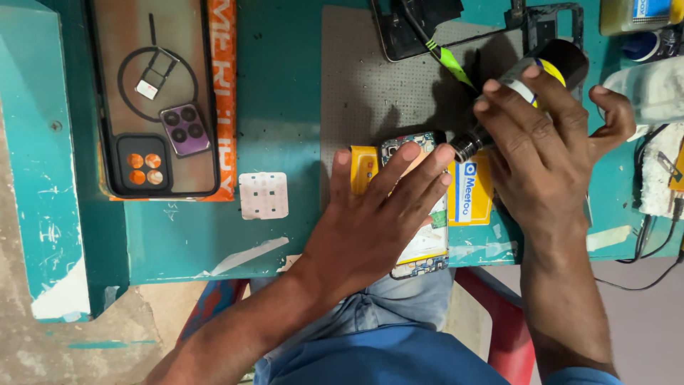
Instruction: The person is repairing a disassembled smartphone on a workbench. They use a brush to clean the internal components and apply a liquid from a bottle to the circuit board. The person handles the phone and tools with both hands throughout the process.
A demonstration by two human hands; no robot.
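Note:
My left hand (374, 214) lies flat, fingers spread, on an opened phone (420, 246) that rests on a yellow box (474, 196) at the table's front edge. My right hand (545, 153) grips a black cylindrical tool (524, 89) with a yellow and white band; its dark tip (467, 146) points at the phone's upper corner, just beside my left fingertips. Most of the phone is hidden under my left hand.
A grey work mat (370, 93) covers the teal table (278, 142). Far left lies a clear phone case (153, 96) with a black rim on an orange box. A small white pad (263, 194), another phone (413, 28), green tweezers (449, 60), cables (655, 235) and cloth (659, 93) surround.

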